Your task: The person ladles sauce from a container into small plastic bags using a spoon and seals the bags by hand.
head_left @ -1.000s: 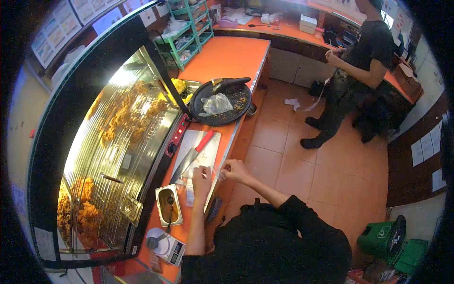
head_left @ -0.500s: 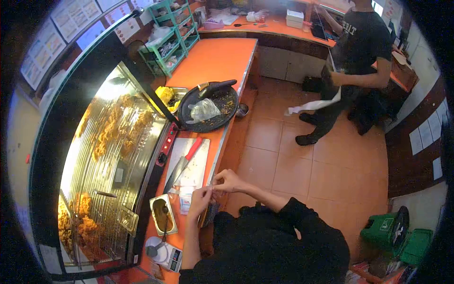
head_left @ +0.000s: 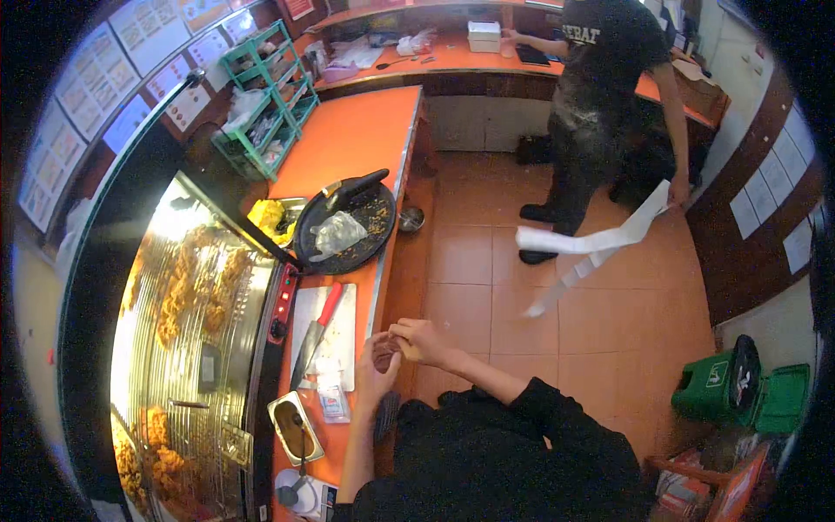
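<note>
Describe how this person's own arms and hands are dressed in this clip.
The left hand and right hand wear no gloves, and both forearms are bare, with no watch visible. The right sleeve is plain black, ending near the elbow; little of the left one shows. Rings are too small to tell.

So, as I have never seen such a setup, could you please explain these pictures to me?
No machine works here: these are a person's bare left hand and right hand. The camera, worn on that person's head, looks forward and down. The hands meet near the edge of an orange counter; what they hold is too unclear to tell. On the counter are a red-handled knife on a white board, a metal container, and a black pan with a plastic bag. Another person stands farther off, holding white paper.
</note>
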A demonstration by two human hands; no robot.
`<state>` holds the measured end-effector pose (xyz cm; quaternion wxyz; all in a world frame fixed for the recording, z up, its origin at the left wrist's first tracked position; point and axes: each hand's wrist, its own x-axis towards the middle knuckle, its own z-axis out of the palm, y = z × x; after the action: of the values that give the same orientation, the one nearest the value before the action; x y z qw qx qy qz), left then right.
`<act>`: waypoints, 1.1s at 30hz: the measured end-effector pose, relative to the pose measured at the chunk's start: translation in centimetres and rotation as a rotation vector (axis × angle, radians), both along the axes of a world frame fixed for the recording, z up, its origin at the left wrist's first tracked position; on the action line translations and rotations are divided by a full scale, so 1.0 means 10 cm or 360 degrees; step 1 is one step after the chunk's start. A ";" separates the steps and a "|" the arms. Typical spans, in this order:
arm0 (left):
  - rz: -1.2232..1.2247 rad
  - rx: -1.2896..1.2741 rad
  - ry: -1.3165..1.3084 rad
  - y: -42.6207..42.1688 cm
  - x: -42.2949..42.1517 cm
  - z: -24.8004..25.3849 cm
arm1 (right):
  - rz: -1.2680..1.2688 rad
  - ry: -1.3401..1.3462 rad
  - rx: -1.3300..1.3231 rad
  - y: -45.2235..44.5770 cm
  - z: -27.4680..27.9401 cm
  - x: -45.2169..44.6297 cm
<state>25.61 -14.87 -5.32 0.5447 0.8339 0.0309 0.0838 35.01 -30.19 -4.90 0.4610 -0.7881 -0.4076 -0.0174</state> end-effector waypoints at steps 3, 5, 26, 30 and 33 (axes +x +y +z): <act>0.0102 0.0053 -0.0078 -0.04 -0.03 0.02 | -0.0133 0.0065 0.0108 -0.11 0.11 0.00; 0.0292 0.0467 -0.0067 -0.02 -0.06 0.02 | -0.0236 0.0087 0.0145 -0.16 0.15 -0.01; 0.0861 0.0214 -0.0156 -0.16 -0.77 -0.03 | -0.0166 0.0166 0.0109 0.20 -0.07 -0.32; 0.0918 0.0524 -0.0140 0.01 -1.47 -0.21 | 0.0109 -0.0227 -0.0111 0.76 -0.14 -0.64; 0.1083 0.0445 0.0029 0.01 -2.01 -0.27 | 0.0780 0.0270 -0.0088 1.18 -0.02 -1.02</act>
<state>5.51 -14.82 -8.04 0.3661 0.8430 0.2995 0.2562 24.76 -18.36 -5.14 0.4623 -0.6768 -0.5464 0.1720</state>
